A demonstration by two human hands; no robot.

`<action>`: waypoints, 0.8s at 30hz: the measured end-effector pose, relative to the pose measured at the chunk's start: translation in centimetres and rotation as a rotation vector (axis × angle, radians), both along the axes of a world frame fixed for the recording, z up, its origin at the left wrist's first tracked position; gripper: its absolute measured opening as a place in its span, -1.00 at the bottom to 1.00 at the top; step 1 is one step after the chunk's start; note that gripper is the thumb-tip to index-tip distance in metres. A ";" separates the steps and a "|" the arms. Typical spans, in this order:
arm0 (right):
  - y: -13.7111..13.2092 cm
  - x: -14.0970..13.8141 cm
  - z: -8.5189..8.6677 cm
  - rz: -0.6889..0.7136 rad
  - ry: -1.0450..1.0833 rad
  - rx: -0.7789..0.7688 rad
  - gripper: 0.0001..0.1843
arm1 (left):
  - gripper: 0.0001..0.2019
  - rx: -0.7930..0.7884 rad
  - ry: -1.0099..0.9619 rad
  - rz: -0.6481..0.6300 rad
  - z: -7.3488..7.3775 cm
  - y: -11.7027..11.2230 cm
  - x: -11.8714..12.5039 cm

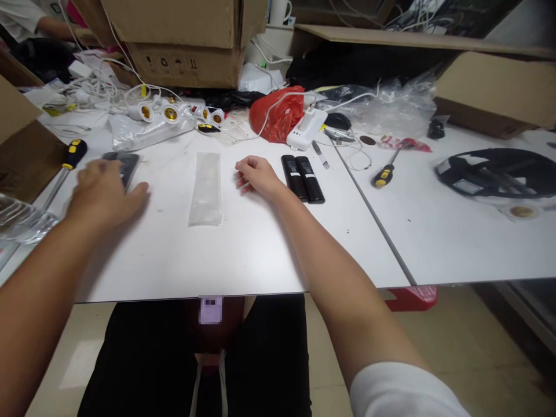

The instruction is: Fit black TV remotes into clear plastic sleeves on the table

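My left hand [98, 188] reaches over a dark flat object [127, 167] at the left of the table, thumb spread away from the fingers. The fingers partly cover that object, and its kind is not clear. My right hand [257, 175] rests above the tabletop, fingers loosely bent and slightly apart, with nothing visible in it. Between both hands lies a clear, narrow plastic sleeve [206, 188], flat on the white table [174, 260]. Just right of my right hand, two long black rounded objects [303, 178] with small white labels lie side by side.
Screwdrivers lie at the left [65, 171] and right [386, 171]. A white power strip [306, 130], red plastic bag [278, 116], lamp sockets [170, 113] and cardboard boxes [186, 63] crowd the back. A round black item [499, 174] lies far right. Another person's arm [61, 29] shows top left.
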State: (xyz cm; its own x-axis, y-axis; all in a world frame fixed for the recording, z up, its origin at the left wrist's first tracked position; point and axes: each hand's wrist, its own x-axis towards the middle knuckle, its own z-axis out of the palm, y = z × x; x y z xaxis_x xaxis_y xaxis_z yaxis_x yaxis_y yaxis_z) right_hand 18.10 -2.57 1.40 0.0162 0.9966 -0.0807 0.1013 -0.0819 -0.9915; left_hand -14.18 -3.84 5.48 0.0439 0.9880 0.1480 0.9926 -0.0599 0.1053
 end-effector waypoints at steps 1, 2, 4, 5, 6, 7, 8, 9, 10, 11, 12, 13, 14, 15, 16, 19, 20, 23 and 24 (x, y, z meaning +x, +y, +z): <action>0.1 0.1 0.0 -0.001 0.007 -0.002 -0.84 | -0.14 -0.061 0.030 0.020 -0.3 1.3 1.1; 0.2 0.1 -0.1 -0.003 0.011 -0.006 -0.84 | -0.14 -0.057 0.045 0.021 -0.7 2.0 1.9; 0.3 0.3 -0.2 -0.001 0.012 -0.011 -0.84 | -0.15 -0.002 0.034 0.008 -1.4 2.0 2.6; 0.4 0.3 -0.2 0.002 0.011 -0.014 -0.84 | -0.16 0.032 0.015 0.005 -1.8 1.8 2.6; 0.4 0.4 -0.2 0.007 0.014 -0.015 -0.84 | -0.17 0.053 -0.007 0.020 -2.1 1.5 2.3; 0.4 0.4 -0.2 0.010 0.019 -0.014 -0.84 | -0.17 0.064 -0.030 0.045 -2.3 1.4 1.9; 0.5 0.4 -0.2 0.013 0.025 -0.011 -0.83 | -0.16 0.070 -0.047 0.078 -2.6 1.4 1.5; 0.5 0.4 -0.3 0.016 0.030 -0.010 -0.83 | -0.15 0.066 -0.060 0.118 -2.8 1.6 1.0; 0.5 0.4 -0.3 0.016 0.031 -0.009 -0.83 | -0.15 0.051 -0.067 0.150 -3.0 1.9 0.6; 0.4 0.4 -0.3 0.015 0.029 -0.009 -0.84 | -0.18 0.041 -0.065 0.170 -3.1 2.3 0.3; 0.4 0.3 -0.3 0.012 0.025 -0.011 -0.84 | -0.22 0.032 -0.059 0.174 -3.1 2.7 0.0; 0.4 0.3 -0.3 0.007 0.019 -0.013 -0.85 | -0.27 0.019 -0.053 0.175 -3.0 3.1 -0.1; 0.4 0.3 -0.3 0.003 0.014 -0.014 -0.85 | -0.31 0.000 -0.047 0.182 -2.8 3.4 -0.2; 0.4 0.3 -0.2 0.003 0.010 -0.014 -0.85 | -0.32 -0.031 -0.040 0.195 -2.5 3.6 -0.1; 0.4 0.3 -0.2 0.005 0.009 -0.013 -0.85 | -0.32 -0.081 -0.025 0.214 -2.1 3.8 0.0; 0.3 0.3 -0.1 0.020 0.023 -0.018 -0.84 | -0.21 -0.297 0.050 0.239 -0.8 3.9 0.5; 0.3 0.3 -0.1 0.024 0.032 -0.022 -0.84 | -0.18 -0.347 0.070 0.236 -0.5 3.8 0.7; 0.3 0.4 0.0 0.026 0.058 -0.030 -0.85 | -0.14 -0.330 0.057 0.226 -0.5 3.1 1.2; 0.3 0.4 0.0 0.027 0.065 -0.030 -0.86 | -0.14 -0.280 0.033 0.228 -0.8 2.7 1.3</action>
